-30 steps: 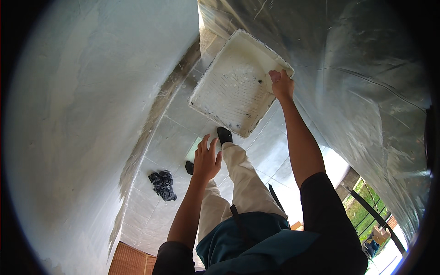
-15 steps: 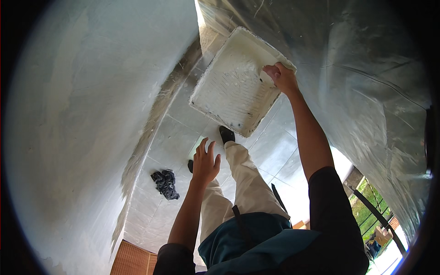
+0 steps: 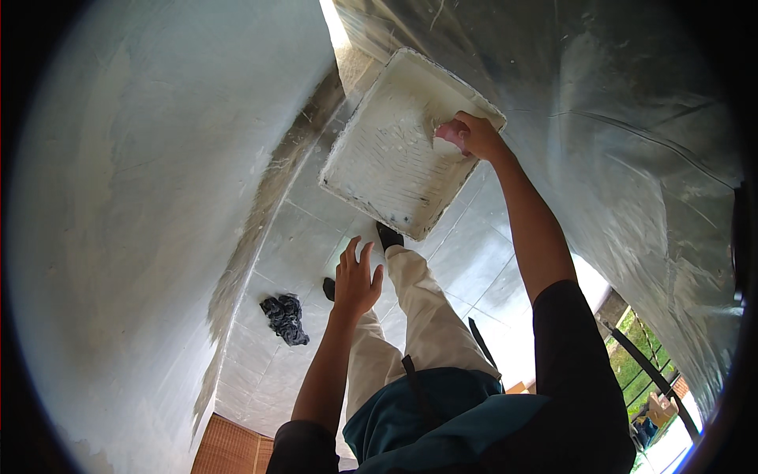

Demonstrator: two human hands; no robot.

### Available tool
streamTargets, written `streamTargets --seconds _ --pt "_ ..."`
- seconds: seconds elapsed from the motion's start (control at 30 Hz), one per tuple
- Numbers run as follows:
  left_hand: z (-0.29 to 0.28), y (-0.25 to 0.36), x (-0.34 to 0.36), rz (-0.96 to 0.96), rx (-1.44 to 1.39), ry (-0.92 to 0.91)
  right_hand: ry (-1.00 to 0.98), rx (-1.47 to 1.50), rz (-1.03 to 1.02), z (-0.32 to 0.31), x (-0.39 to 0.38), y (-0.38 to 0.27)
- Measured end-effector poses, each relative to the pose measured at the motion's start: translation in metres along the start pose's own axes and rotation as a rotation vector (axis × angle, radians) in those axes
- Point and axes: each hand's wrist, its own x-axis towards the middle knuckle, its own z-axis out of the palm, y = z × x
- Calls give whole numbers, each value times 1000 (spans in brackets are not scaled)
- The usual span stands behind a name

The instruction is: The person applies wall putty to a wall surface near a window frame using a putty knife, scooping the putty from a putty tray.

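Observation:
A large white, paint-crusted tray (image 3: 377, 159) with a ribbed floor sits above the grey tiles in the upper middle. My right hand (image 3: 478, 136) has its fingers wrapped on a small pink item with a whitish part (image 3: 449, 135), inside the tray near its right side; I cannot make out exactly what it is. My left hand (image 3: 355, 278) hangs below the tray with its fingers apart and slightly curled, holding nothing. One black-shod foot (image 3: 389, 235) shows just below the tray's lower corner.
A pale plastered wall (image 3: 134, 221) fills the left side, with clear plastic sheeting (image 3: 624, 134) at the right. A crumpled black bag or cloth (image 3: 284, 317) lies on the tiled floor (image 3: 300, 237). At lower right are a dark railing (image 3: 655, 381), grass and cardboard (image 3: 660, 409).
My right hand has moved inward from the tray's right edge toward its middle, with the pink item. The tray sits slightly further left in the picture. My left hand has barely moved.

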Motion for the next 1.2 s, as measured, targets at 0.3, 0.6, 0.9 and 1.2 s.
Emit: streamTargets --seconds 0.3,0.6,0.9,1.2 --pt "7 5 -2 2 26 9 -66 -29 -125 32 -4 8" --pt "7 4 0 -8 36 29 161 -74 -119 -4 23 -21" --pt "13 9 -2 -24 21 33 147 -166 -149 1 33 -15" --pt "18 15 0 -24 -13 26 123 -86 -72 -1 33 -11"
